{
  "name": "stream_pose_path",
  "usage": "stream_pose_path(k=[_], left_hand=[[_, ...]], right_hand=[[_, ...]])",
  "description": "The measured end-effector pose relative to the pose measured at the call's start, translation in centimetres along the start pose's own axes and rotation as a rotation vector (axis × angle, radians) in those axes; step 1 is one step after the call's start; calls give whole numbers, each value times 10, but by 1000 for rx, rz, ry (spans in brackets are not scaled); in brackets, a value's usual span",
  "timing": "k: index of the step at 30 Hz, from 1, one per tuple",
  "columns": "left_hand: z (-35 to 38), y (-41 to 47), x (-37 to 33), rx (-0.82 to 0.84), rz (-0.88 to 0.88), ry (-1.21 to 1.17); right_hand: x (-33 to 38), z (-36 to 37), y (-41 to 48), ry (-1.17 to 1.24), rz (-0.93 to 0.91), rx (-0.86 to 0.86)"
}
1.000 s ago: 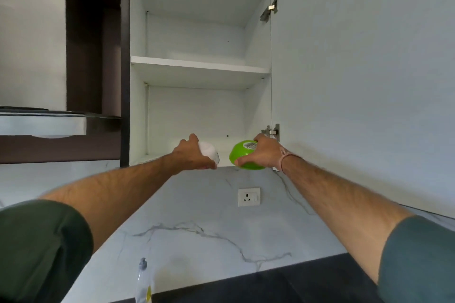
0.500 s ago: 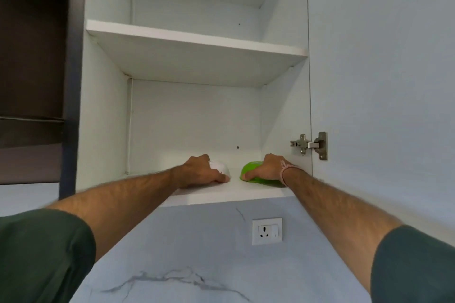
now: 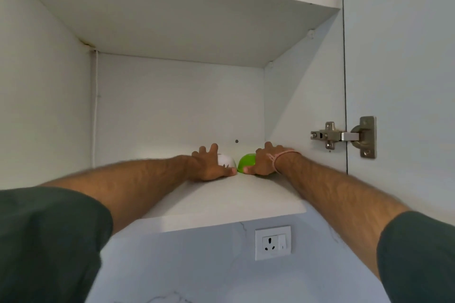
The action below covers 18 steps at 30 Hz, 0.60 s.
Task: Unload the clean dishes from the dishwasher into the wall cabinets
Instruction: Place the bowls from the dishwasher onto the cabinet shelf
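- The white bowl [image 3: 226, 160] and the green bowl [image 3: 246, 160] sit on the bottom shelf [image 3: 229, 199] of the open wall cabinet, far back and toward its rear right corner. They are just beside each other, with the white one on the left.
- The left hand [image 3: 208, 166] is against the white bowl's left side. Its fingers are spread and point up rather than wrapping round, and the thumb lies low along the bowl's front. Much of the bowl is hidden behind the hand.
- The right hand [image 3: 264, 161] grips the green bowl, with the fingers curled over its far side and the thumb pressed on the near face. A pink thread band [image 3: 283, 156] circles that wrist.
- Both forearms reach in over the shelf's front edge, and dark green sleeves [image 3: 49, 241] fill the lower corners of the view.
- The upper shelf [image 3: 172, 7] hangs low overhead — its underside roofs the compartment.
- A small screw [image 3: 236, 141] sits in the back panel just above the bowls.
- On the right, the cabinet door [image 3: 398, 56] stands open on a metal hinge [image 3: 344, 136] fixed to the side wall near the shelf's front right corner.
- Below the shelf, a white wall socket [image 3: 272, 242] is set in the pale marbled backsplash [image 3: 197, 265].
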<state>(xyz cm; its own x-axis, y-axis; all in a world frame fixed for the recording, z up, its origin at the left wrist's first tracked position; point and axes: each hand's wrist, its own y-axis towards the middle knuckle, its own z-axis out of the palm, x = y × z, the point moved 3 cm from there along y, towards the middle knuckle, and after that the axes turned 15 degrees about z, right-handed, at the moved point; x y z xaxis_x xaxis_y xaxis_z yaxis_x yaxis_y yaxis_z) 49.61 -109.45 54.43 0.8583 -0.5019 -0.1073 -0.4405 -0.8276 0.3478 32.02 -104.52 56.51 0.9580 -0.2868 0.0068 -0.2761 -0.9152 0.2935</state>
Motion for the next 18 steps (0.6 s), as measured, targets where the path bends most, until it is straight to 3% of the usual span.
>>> stream_pose_path(k=[8,18], left_hand=[[4,6,6,-10,29,4],[-12,-27,-6,51,-60,44]], right_hand=[[0,16,20,60,16,-8],[-10,17,-16,246,96,-26]])
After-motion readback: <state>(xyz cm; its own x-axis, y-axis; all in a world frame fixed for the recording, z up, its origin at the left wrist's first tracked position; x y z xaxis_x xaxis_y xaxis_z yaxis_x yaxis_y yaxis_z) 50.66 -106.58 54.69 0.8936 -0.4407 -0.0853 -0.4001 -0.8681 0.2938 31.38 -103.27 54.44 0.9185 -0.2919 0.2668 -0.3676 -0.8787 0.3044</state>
